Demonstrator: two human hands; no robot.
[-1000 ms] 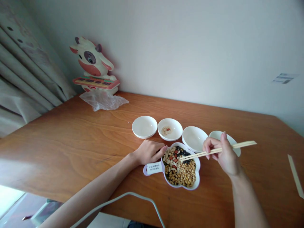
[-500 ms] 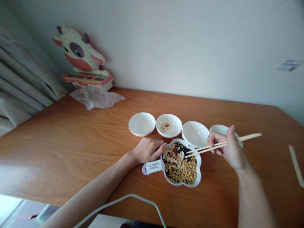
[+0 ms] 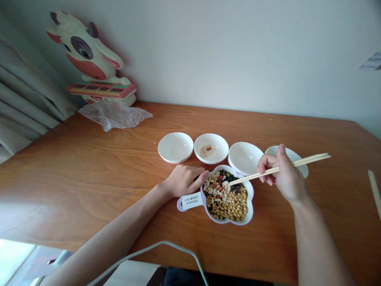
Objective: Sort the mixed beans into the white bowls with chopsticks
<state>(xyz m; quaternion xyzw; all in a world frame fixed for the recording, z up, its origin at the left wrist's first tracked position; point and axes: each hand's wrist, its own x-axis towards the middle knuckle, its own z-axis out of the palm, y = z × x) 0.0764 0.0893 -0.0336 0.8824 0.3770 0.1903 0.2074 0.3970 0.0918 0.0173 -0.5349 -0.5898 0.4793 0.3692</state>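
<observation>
My right hand (image 3: 284, 174) is closed around a pair of wooden chopsticks (image 3: 306, 160). The chopstick tips are together among the peanuts (image 3: 212, 186) in a scalloped bowl (image 3: 250, 206) with a lilac rim and a labelled handle (image 3: 192, 201). Yellow soybeans (image 3: 230, 208), black beans (image 3: 228, 174) and a few red-skinned peanuts also lie in it. Whether the tips pinch a peanut is too small to tell. My left hand (image 3: 186, 179) rests on the table with fingers closed at the bowl's left rim.
Behind the scalloped bowl, white bowls stand in a row; the second bowl (image 3: 218, 159) holds some peanuts. My right hand partly covers the rightmost bowl (image 3: 302, 167). A cow-shaped toy keyboard (image 3: 101, 89), a plastic bag (image 3: 116, 116), a pale strip (image 3: 374, 190) and a cable (image 3: 162, 243) are around.
The chopstick tips, apart before, have closed together and shifted slightly left into the peanuts. My left hand stays at the rim. The whole view has shifted a little.
</observation>
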